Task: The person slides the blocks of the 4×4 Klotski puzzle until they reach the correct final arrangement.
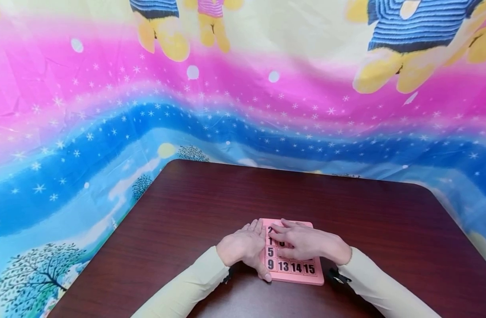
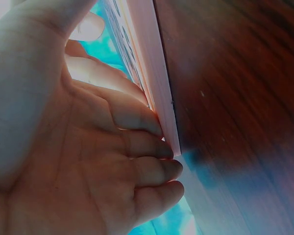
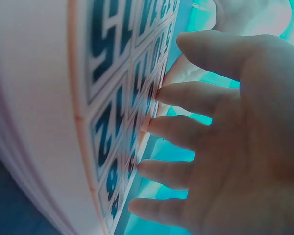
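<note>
A pink number slide puzzle [image 1: 296,277] lies flat on the table, its black-numbered tiles partly hidden under my right hand [image 1: 306,240]. That hand reaches over from the right with its fingers spread and nearly straight, their tips at the tiles on the left side. Along the puzzle's left edge lies my left hand [image 1: 246,245], fingers pointing away and thumb near the front left corner. In the left wrist view, the left fingertips [image 2: 154,122] touch the puzzle's side wall [image 2: 159,63]. The right wrist view shows the right fingertips [image 3: 161,126] at the tile face. The tiles 9, 13, 14 and 15 show in the front row.
A dark reddish-brown wooden table [image 1: 147,247] with rounded far corners carries the puzzle. Behind it and at the sides hangs a colourful cloth [image 1: 235,97] with snowflakes, trees and bear figures. Both forearms wear pale sleeves [image 1: 187,282], with black straps at the wrists.
</note>
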A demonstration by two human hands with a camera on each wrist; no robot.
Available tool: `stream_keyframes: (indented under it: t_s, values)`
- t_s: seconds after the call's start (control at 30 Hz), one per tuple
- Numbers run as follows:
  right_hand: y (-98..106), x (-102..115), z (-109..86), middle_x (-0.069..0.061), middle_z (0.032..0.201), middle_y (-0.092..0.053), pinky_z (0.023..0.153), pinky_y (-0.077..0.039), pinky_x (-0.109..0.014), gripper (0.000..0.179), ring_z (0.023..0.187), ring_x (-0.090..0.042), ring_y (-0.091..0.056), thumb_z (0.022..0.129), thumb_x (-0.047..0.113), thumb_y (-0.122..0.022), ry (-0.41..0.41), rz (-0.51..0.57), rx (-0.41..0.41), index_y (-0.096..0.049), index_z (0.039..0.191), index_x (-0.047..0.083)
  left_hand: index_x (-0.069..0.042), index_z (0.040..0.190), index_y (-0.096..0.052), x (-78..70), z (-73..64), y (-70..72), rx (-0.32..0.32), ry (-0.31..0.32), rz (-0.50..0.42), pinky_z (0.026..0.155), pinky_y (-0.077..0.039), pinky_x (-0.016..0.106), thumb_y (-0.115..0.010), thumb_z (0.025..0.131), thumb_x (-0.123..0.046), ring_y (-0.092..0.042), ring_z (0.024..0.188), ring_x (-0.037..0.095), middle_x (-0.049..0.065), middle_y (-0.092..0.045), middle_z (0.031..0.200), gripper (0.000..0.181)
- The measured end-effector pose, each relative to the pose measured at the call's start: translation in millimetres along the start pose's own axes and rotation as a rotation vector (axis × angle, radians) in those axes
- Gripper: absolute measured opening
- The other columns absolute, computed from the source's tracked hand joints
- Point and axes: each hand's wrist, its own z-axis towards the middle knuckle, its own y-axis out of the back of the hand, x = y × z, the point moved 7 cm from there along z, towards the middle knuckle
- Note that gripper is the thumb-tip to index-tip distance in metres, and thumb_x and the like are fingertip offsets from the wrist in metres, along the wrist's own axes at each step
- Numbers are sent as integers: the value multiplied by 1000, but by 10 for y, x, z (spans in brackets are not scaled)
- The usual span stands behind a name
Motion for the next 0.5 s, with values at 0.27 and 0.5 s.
stream_keyframes:
  t_s: [0.27,0.5]
  values:
    - [2,-78,-28,-7,157,-39,116,-22,-66,51,148,-44,-23,98,44,-54,-16,40,3,-52,144,21,-2,155,-23,-11,-7,9,10,-13,6,124,-24,35,-74,59,-80,-19,152,28,17,-18,164,134]
    - [13,-129,-82,-11,155,-41,114,-23,-69,50,146,-48,-24,97,41,-57,-8,58,-16,-54,142,19,-1,155,-22,-2,0,0,25,-6,13,124,-22,35,-73,59,-81,-18,153,28,17,-16,164,134]
